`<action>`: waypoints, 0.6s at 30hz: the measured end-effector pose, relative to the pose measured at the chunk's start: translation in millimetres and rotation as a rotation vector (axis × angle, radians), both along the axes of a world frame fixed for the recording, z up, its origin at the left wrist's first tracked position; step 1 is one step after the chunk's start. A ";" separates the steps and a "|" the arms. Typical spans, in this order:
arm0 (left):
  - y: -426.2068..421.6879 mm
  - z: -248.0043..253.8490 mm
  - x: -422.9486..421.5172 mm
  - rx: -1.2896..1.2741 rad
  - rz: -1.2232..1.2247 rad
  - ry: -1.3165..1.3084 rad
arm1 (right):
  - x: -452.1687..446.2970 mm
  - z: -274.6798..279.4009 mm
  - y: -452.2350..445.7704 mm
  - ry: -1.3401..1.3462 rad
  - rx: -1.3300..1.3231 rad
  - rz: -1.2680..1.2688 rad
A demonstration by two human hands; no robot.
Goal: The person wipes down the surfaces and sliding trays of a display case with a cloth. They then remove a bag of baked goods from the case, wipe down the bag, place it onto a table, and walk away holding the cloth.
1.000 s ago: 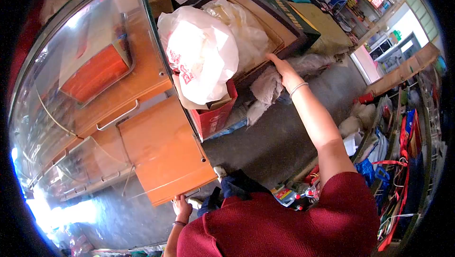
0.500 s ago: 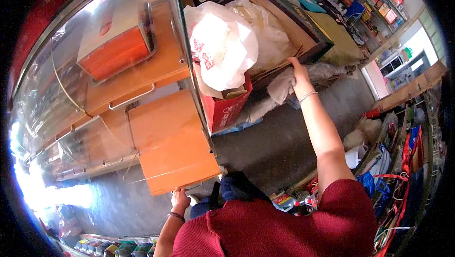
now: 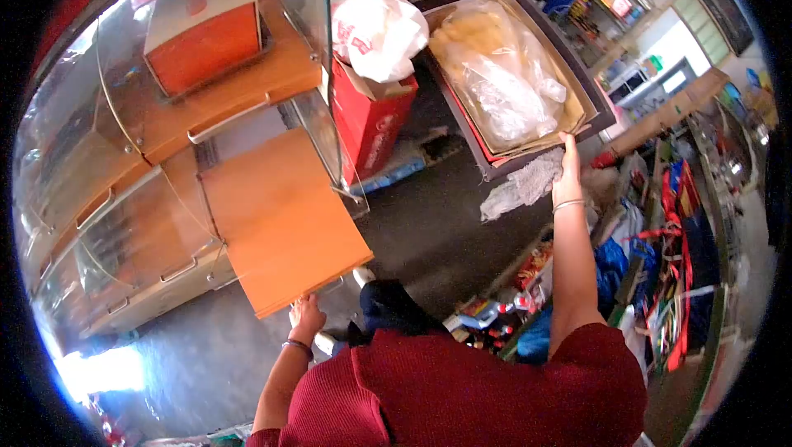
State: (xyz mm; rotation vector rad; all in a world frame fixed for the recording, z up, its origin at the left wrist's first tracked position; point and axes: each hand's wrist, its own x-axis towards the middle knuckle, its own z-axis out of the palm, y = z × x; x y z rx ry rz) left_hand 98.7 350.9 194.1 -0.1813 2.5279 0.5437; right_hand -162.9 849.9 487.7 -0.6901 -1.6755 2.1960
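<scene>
My left hand [image 3: 307, 317] is closed at the front edge of an orange pull-out drawer [image 3: 285, 216], which juts from the glass display case. My arm on the other side is stretched forward, and my right hand [image 3: 569, 171] grips the near corner of a shallow, dark-rimmed box [image 3: 590, 88]. A grey cloth [image 3: 528, 185] hangs from that same hand, against the box's side. Inside the box, a clear plastic bag [image 3: 520, 76] with yellowish contents lies on cardboard. The box is tilted, and my right fingers are partly hidden.
A red carton [image 3: 375, 121] with a white plastic bag [image 3: 379, 28] on top stands between case and box. An orange-and-white box [image 3: 202, 35] sits in the glass case [image 3: 124, 150]. Crowded shelves with bottles [image 3: 503, 311] and a red strap [image 3: 676, 265] line the right.
The shallow box has come out toward me and to the right with my right hand, showing more of its inside. My left hand stays at the orange drawer. The view has shifted.
</scene>
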 end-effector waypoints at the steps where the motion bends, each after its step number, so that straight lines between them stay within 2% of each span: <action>1: -2.1 -2.6 2.0 0.025 -0.004 0.010 | 29.2 0.4 0.3 0.009 -0.030 -0.038; 3: -1.8 -1.6 -2.7 0.026 -0.037 0.028 | 92.9 1.0 -9.7 0.036 -0.067 -0.078; 5: -1.9 -14.7 5.9 -0.012 -0.069 0.198 | 152.5 -4.2 -19.4 0.021 -0.004 -0.129; 7: -5.6 4.1 1.0 0.059 -0.069 0.098 | 215.6 -13.1 -29.5 -0.019 0.048 -0.150; 8: -6.3 16.2 5.2 0.072 -0.052 0.147 | 246.0 -27.2 -21.1 -0.032 -0.029 -0.090; 9: -6.7 -18.7 10.9 -0.001 -0.096 0.171 | 275.9 -41.0 -12.6 -0.051 -0.103 -0.030; 10: -7.1 -3.0 6.1 0.009 -0.093 0.043 | 303.2 -49.5 -29.1 -0.075 -0.059 -0.064; 11: -6.4 -5.6 14.2 0.003 -0.125 0.124 | 329.4 -52.2 -43.0 -0.087 -0.009 -0.105; 13: -0.1 -8.4 17.4 -0.034 -0.103 0.066 | 374.8 -87.7 -32.5 -0.124 0.006 -0.232; 15: -4.8 1.8 16.5 0.002 -0.118 0.069 | 408.1 -91.9 -62.7 -0.205 -0.073 -0.213; 18: -10.3 8.3 21.6 0.031 -0.115 0.048 | 455.3 -132.5 -42.9 -0.306 -0.222 -0.127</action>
